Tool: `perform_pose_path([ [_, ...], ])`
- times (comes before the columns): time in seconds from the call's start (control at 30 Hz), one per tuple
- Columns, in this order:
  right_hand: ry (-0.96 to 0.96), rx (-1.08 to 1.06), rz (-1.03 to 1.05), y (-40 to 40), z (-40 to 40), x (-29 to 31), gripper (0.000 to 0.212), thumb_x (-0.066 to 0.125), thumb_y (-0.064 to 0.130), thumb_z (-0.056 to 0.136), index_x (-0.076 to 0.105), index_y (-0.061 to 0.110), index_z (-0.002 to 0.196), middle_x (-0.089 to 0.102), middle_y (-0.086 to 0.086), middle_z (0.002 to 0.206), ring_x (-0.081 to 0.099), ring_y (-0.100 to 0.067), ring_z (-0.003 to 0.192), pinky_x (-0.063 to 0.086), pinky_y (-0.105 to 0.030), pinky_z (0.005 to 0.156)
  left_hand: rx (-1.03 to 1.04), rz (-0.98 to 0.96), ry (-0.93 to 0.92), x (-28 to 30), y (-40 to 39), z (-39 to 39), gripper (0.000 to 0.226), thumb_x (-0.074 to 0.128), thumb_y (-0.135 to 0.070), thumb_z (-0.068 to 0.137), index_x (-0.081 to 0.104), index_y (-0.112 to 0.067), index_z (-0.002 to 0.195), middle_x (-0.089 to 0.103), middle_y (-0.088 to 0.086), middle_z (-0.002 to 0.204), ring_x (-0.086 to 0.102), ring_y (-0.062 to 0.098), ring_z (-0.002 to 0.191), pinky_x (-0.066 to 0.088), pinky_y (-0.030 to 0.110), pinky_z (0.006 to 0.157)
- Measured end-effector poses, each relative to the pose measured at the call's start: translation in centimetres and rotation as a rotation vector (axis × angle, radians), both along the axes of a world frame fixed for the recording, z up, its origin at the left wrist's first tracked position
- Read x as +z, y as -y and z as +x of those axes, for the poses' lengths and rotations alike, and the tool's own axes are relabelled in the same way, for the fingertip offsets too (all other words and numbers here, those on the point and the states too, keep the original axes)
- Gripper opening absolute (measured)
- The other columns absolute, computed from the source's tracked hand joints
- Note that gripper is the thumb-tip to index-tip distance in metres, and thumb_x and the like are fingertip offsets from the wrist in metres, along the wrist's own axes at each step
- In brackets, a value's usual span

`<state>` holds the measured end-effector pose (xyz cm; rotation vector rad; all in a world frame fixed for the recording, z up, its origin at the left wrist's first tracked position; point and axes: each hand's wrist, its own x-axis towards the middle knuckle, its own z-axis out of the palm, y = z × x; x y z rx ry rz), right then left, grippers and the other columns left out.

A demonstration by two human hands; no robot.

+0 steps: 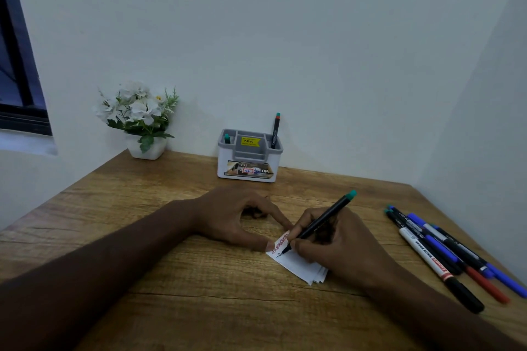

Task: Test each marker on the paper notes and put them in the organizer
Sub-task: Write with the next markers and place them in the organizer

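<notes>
A small stack of white paper notes (296, 265) lies on the wooden table (199, 293) in front of me, with red scribbles and a short dark line on the top sheet. My right hand (339, 245) grips a black marker with a teal end (322, 221), its tip touching the paper. My left hand (242, 219) presses the notes' left corner with its fingertips. The grey-and-white organizer (249, 157) stands by the back wall and holds two teal-capped markers, one tall at its right (275, 129) and one low at its left (227, 138).
Several loose markers (445, 251), blue, red, black and white, lie in a bunch at the table's right edge. A white pot of artificial flowers (139, 120) stands at the back left. Walls close off the back and right; a dark window is at far left.
</notes>
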<state>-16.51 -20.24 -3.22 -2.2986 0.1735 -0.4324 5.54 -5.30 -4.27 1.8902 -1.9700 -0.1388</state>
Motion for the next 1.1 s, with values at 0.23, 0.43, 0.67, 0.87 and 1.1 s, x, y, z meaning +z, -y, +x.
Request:
perform_pose_path([
  [0.23, -0.006, -0.016, -0.012, 0.25, -0.10, -0.04, 0.015, 0.080, 0.026, 0.086, 0.081, 0.041, 0.085, 0.083, 0.015, 0.091, 0.076, -0.004, 0.088, 0.064, -0.031, 0.076, -0.012, -0.007, 0.004, -0.10, 0.05, -0.01, 0.046, 0.066, -0.073, 0.086, 0.058, -0.064, 0.131, 0.056, -0.017, 0.094, 0.056, 0.008, 0.088, 0.038, 0.023, 0.065],
  [0.43, -0.014, -0.035, -0.005, 0.25, 0.07, 0.02, 0.016, 0.081, 0.020, 0.086, 0.082, 0.037, 0.086, 0.083, 0.014, 0.091, 0.077, -0.005, 0.088, 0.065, -0.032, 0.079, 0.002, 0.006, 0.004, -0.24, 0.01, 0.16, 0.046, 0.062, -0.078, 0.085, 0.054, -0.070, 0.130, 0.059, -0.020, 0.099, 0.056, 0.005, 0.093, 0.042, 0.026, 0.067],
  [0.67, -0.024, -0.063, -0.008, 0.49, 0.05, 0.06, 0.016, 0.082, 0.022, 0.086, 0.081, 0.038, 0.087, 0.083, 0.011, 0.091, 0.077, -0.010, 0.087, 0.066, -0.041, 0.079, -0.002, 0.014, -0.001, -0.08, 0.06, 0.07, 0.046, 0.062, -0.079, 0.085, 0.054, -0.070, 0.129, 0.059, -0.017, 0.099, 0.057, 0.007, 0.093, 0.047, 0.032, 0.070],
  [0.87, -0.029, -0.069, -0.003, 0.57, 0.12, 0.15, 0.016, 0.082, 0.023, 0.087, 0.081, 0.039, 0.087, 0.083, 0.010, 0.090, 0.077, -0.011, 0.086, 0.066, -0.041, 0.079, -0.006, 0.023, -0.003, 0.19, 0.07, 0.02, 0.045, 0.064, -0.075, 0.086, 0.054, -0.070, 0.130, 0.057, -0.023, 0.098, 0.055, 0.005, 0.092, 0.044, 0.029, 0.069],
  [1.1, -0.035, -0.085, 0.012, 0.66, 0.13, 0.24, 0.012, 0.082, 0.023, 0.087, 0.082, 0.035, 0.085, 0.083, 0.007, 0.089, 0.077, -0.014, 0.085, 0.066, -0.046, 0.079, -0.020, 0.004, 0.004, -0.16, 0.08, 0.17, 0.047, 0.063, -0.075, 0.087, 0.054, -0.069, 0.132, 0.058, -0.016, 0.097, 0.056, 0.009, 0.090, 0.041, 0.025, 0.066],
])
